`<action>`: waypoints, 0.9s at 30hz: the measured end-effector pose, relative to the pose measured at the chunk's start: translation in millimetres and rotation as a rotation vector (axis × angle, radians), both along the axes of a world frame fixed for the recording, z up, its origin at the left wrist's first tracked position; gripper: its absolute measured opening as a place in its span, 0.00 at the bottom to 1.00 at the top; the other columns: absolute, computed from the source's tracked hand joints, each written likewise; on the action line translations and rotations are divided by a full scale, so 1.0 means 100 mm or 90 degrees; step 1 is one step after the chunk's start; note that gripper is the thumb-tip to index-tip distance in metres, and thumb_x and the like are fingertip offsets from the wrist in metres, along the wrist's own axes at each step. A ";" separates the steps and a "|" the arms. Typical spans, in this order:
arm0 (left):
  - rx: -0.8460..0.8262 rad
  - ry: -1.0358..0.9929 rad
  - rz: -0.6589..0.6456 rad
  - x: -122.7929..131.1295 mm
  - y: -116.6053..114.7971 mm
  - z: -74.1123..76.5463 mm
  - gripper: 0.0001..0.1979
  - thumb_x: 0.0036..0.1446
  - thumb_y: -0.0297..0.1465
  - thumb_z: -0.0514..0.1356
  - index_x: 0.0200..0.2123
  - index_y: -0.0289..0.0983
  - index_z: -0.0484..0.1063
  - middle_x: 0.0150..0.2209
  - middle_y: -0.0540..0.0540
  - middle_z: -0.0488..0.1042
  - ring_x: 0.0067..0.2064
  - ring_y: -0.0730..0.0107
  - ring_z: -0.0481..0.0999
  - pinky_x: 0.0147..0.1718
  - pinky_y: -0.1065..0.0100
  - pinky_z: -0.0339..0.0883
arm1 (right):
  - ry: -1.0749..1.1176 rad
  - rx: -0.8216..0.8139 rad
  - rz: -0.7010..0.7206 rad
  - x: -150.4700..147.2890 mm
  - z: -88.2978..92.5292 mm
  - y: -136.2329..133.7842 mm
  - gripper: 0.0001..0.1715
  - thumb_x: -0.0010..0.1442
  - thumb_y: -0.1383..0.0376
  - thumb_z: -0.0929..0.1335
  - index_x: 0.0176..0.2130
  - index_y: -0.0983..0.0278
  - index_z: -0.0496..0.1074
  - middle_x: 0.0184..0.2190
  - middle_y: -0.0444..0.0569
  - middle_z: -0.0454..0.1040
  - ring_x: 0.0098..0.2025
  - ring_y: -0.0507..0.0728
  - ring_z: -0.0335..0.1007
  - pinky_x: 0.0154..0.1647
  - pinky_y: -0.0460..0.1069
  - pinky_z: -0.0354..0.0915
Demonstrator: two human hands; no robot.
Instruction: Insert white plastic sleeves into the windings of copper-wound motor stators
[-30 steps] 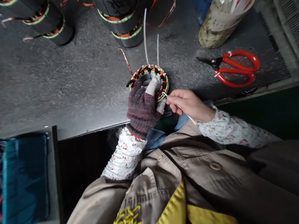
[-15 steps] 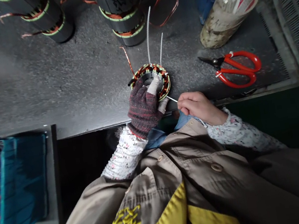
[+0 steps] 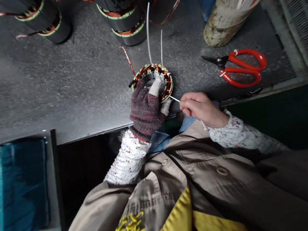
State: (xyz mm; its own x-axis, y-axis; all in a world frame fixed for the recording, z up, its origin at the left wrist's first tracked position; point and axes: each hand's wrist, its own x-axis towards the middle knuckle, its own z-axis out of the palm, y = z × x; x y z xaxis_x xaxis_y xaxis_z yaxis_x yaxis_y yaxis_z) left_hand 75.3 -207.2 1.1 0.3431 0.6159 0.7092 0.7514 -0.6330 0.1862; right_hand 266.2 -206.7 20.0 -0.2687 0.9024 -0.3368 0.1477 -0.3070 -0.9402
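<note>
Two grips work over one small stator (image 3: pixel 167 83), which lies flat on the desk (image 3: pixel 49 89) near its front edge. Left grip (image 3: pixel 144 109) wears a knit glove, fingertips taped white, and is clenched on the ring, one taped finger (image 3: pixel 156 85) reaching into the bore. Right grip (image 3: pixel 203 109) is bare and pinches a white cable tie (image 3: pixel 175 99) between fingers and thumb, its tip at the ring's edge. Two more ties (image 3: pixel 148 33) stand up from the ring's far side, just beside a copper lead (image 3: pixel 128 60).

Beyond the ring, two stacks of stators (image 3: pixel 116 7) stand upright, leads trailing. To the right: red-handled scissors (image 3: pixel 241 69) on the desk, a worn sack (image 3: pixel 226 24) packed with white ties, and a grey crate (image 3: pixel 307 15) past them. Lower left — a blue bin (image 3: pixel 22 192), below desk level. Floral sleeves run into a tan coat (image 3: pixel 213 184) with yellow lining.
</note>
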 end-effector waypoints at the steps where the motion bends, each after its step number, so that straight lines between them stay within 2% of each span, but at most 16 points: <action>1: 0.002 0.000 -0.004 0.00 0.00 0.00 0.28 0.67 0.37 0.59 0.64 0.31 0.55 0.52 0.36 0.71 0.60 0.53 0.69 0.64 0.54 0.60 | 0.002 -0.008 -0.006 -0.04 -0.02 0.02 0.14 0.45 0.56 0.65 0.21 0.65 0.66 0.13 0.45 0.61 0.17 0.48 0.52 0.18 0.45 0.46; 5: 0.015 -0.004 -0.003 0.01 0.01 0.01 0.26 0.67 0.35 0.58 0.64 0.29 0.57 0.53 0.34 0.70 0.58 0.54 0.71 0.64 0.55 0.61 | -0.010 -0.013 0.015 -0.11 -0.04 0.10 0.12 0.49 0.58 0.66 0.23 0.66 0.66 0.14 0.44 0.63 0.15 0.47 0.52 0.16 0.44 0.46; 7: 0.013 -0.006 -0.004 0.01 0.01 0.01 0.27 0.67 0.35 0.57 0.64 0.29 0.56 0.53 0.34 0.70 0.57 0.55 0.71 0.64 0.54 0.61 | -0.008 -0.008 0.036 -0.07 -0.04 0.11 0.13 0.50 0.58 0.68 0.28 0.66 0.67 0.16 0.44 0.66 0.15 0.47 0.55 0.15 0.43 0.49; 9: 0.001 -0.005 -0.013 0.00 0.01 0.02 0.28 0.67 0.35 0.58 0.65 0.30 0.55 0.52 0.35 0.71 0.56 0.55 0.72 0.65 0.53 0.61 | 0.018 -0.008 0.041 0.00 -0.05 0.10 0.18 0.49 0.57 0.71 0.33 0.65 0.65 0.19 0.44 0.69 0.16 0.49 0.60 0.16 0.43 0.54; 12: -0.023 -0.020 -0.031 -0.03 -0.02 0.01 0.30 0.67 0.37 0.59 0.66 0.32 0.53 0.56 0.34 0.69 0.60 0.53 0.69 0.65 0.53 0.61 | 0.066 0.017 0.031 0.01 -0.12 0.12 0.24 0.48 0.55 0.74 0.34 0.63 0.60 0.21 0.44 0.72 0.19 0.50 0.66 0.19 0.43 0.60; 15: -0.090 -0.092 -0.040 -0.05 -0.06 -0.01 0.31 0.69 0.37 0.58 0.69 0.38 0.50 0.62 0.36 0.64 0.66 0.53 0.63 0.66 0.52 0.62 | 0.102 0.067 0.016 -0.09 -0.20 0.18 0.26 0.49 0.52 0.74 0.33 0.63 0.59 0.21 0.44 0.71 0.20 0.50 0.68 0.21 0.43 0.62; 18: -0.190 -0.221 -0.088 -0.03 -0.07 -0.02 0.27 0.73 0.35 0.52 0.69 0.43 0.47 0.65 0.38 0.60 0.63 0.60 0.67 0.60 0.59 0.70 | 0.121 0.068 0.037 -0.13 -0.19 0.20 0.29 0.50 0.48 0.75 0.35 0.63 0.59 0.21 0.43 0.70 0.18 0.50 0.66 0.18 0.43 0.60; 20: -0.189 -0.267 -0.121 -0.01 -0.06 -0.01 0.22 0.73 0.33 0.53 0.67 0.43 0.53 0.62 0.41 0.64 0.60 0.64 0.71 0.58 0.61 0.72 | 0.134 0.055 0.063 -0.07 -0.14 0.16 0.30 0.53 0.45 0.74 0.37 0.64 0.62 0.21 0.44 0.71 0.17 0.50 0.65 0.17 0.43 0.59; 23: -0.118 -0.219 -0.111 0.00 -0.02 0.02 0.11 0.71 0.32 0.58 0.54 0.42 0.68 0.49 0.48 0.76 0.53 0.67 0.76 0.60 0.59 0.69 | 0.177 0.082 0.072 0.06 -0.04 0.06 0.30 0.58 0.43 0.71 0.42 0.65 0.68 0.28 0.50 0.77 0.24 0.54 0.73 0.24 0.47 0.67; 25: -0.122 -0.191 -0.095 -0.01 0.00 0.04 0.06 0.70 0.33 0.58 0.48 0.41 0.72 0.43 0.49 0.78 0.47 0.68 0.78 0.59 0.57 0.69 | 0.137 0.168 0.062 0.09 0.00 0.00 0.28 0.61 0.43 0.68 0.42 0.64 0.71 0.31 0.50 0.78 0.29 0.55 0.75 0.30 0.48 0.70; 27: -0.156 -0.194 -0.079 0.00 0.00 0.06 0.08 0.71 0.35 0.56 0.47 0.40 0.73 0.42 0.48 0.78 0.44 0.67 0.79 0.58 0.56 0.70 | 0.011 0.296 0.059 0.09 0.03 -0.04 0.25 0.65 0.45 0.65 0.39 0.64 0.73 0.27 0.48 0.76 0.28 0.53 0.73 0.31 0.48 0.67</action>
